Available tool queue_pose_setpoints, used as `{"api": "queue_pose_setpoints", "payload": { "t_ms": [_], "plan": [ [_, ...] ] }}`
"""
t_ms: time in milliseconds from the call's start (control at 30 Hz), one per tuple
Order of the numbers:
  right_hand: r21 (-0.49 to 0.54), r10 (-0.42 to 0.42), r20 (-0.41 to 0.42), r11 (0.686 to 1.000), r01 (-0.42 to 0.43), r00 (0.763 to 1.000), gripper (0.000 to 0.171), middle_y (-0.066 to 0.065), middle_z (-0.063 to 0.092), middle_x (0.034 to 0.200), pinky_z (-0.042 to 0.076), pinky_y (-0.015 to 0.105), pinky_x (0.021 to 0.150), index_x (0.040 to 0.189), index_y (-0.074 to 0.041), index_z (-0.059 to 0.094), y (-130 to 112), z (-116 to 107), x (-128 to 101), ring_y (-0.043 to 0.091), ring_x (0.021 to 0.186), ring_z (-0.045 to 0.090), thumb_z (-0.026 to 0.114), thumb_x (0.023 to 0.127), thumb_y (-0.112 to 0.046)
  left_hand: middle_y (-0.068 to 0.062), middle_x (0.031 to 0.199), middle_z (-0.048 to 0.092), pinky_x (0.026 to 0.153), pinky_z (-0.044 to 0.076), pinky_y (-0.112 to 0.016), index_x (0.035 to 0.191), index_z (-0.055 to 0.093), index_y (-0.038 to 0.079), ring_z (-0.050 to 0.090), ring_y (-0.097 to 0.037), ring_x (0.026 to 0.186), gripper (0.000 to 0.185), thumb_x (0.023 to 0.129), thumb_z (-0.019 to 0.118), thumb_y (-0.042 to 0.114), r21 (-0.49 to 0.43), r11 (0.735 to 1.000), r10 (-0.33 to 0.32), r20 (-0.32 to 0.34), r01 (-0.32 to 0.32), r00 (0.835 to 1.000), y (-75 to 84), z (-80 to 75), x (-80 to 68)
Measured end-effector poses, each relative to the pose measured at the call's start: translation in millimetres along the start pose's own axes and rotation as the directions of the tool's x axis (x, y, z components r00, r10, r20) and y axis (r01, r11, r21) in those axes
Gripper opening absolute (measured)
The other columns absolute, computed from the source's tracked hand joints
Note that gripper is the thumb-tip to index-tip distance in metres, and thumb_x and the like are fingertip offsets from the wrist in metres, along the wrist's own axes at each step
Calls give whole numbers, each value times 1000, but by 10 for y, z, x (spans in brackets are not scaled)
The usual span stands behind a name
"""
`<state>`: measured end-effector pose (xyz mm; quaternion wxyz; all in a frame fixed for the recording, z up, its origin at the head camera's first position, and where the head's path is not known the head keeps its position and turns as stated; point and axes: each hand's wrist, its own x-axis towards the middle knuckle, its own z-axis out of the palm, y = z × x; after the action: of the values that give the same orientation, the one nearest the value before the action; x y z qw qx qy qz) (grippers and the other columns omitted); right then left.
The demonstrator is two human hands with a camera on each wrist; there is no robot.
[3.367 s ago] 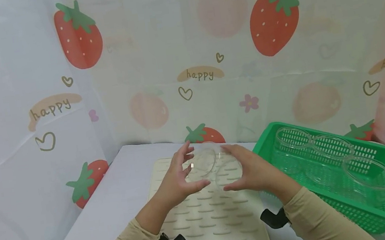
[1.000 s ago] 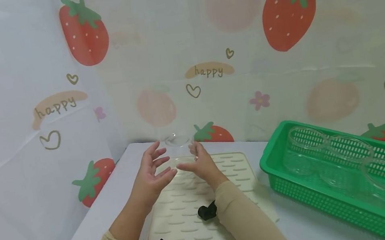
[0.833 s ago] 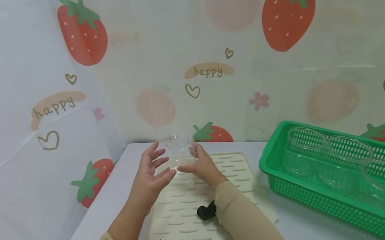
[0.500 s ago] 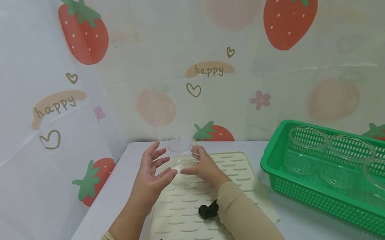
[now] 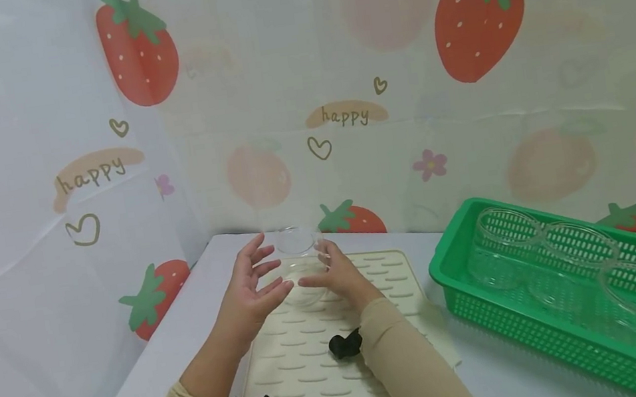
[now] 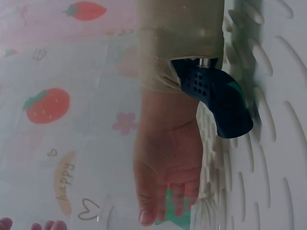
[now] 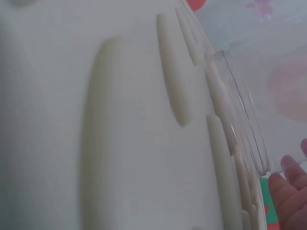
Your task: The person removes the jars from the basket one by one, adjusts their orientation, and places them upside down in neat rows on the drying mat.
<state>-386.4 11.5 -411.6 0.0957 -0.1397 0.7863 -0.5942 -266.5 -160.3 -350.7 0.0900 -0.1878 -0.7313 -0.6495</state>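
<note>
A clear round container (image 5: 302,264) stands on the cream ridged mat (image 5: 332,351), close to its far edge. My left hand (image 5: 252,281) curves round its left side, fingers spread apart and thumb in front. On its right side my right hand (image 5: 340,276) curls round it, thumb in front and fingertips behind the see-through wall. In the left wrist view the right hand (image 6: 165,163) points down toward a clear rim (image 6: 206,215). Seen in the right wrist view, the container's thick rim (image 7: 240,115) lies close over the mat, with fingertips (image 7: 293,168) at its wall.
A green perforated basket (image 5: 551,322) stands to the right, with three clear round containers (image 5: 577,245) inside. The white table (image 5: 154,374) runs along the mat's left side. Behind hangs a cloth (image 5: 306,59) printed with strawberries.
Earlier the container was held tilted sideways over the mat. It has since moved away from me and to the left, turned upright and lowered. Over the last half second almost nothing has moved.
</note>
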Motion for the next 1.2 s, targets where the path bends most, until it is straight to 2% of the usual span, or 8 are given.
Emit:
{"api": "queue_pose_setpoints", "payload": {
  "t_ms": [167,367,500,800,1033,1200],
  "plan": [
    [18,-37,15,999,37,999,95,12,27,147,27,44,108,143,-9,22,-153,-59,-107,28,135,26,80,69,-21,-15,142,24,101,36,-47,143,18,20,34,-30,126,77,83,65,9,5,1000,2,2,-2,1000,-1,8,4],
    [-15,-62,-27,998,62,998,101,6,28,147,28,41,108,145,-15,18,-122,-153,-53,24,134,27,81,68,-30,-12,141,25,101,36,-48,144,17,19,34,-31,126,77,84,64,8,4,1000,10,12,-10,1000,19,17,15],
    [-15,-83,-51,996,83,995,100,6,28,147,29,41,107,147,-17,16,-202,-244,-86,26,134,28,79,70,-29,-12,142,25,100,36,-50,144,17,19,32,-30,127,76,84,64,9,4,1000,5,21,-5,1000,25,23,27],
    [65,-188,-34,980,190,982,87,1,27,146,24,36,110,146,-21,19,-472,-476,-265,23,134,27,73,78,-20,-15,143,24,100,37,-49,144,19,18,32,-32,127,76,83,64,8,-1,1000,14,42,-13,999,30,62,65],
    [48,-236,-54,970,239,970,65,3,36,142,34,44,103,140,-15,35,-664,-607,-431,25,129,35,66,83,-20,-13,143,27,97,40,-48,143,22,15,34,-31,127,72,84,64,10,37,999,4,36,-6,999,49,97,90],
    [57,-265,-46,962,267,963,53,8,45,134,37,44,101,134,-11,43,-778,-712,-577,27,124,42,64,85,-16,-12,143,28,95,41,-49,142,24,15,32,-30,128,70,85,64,12,70,997,-14,32,12,999,66,115,122]
  ]
}}
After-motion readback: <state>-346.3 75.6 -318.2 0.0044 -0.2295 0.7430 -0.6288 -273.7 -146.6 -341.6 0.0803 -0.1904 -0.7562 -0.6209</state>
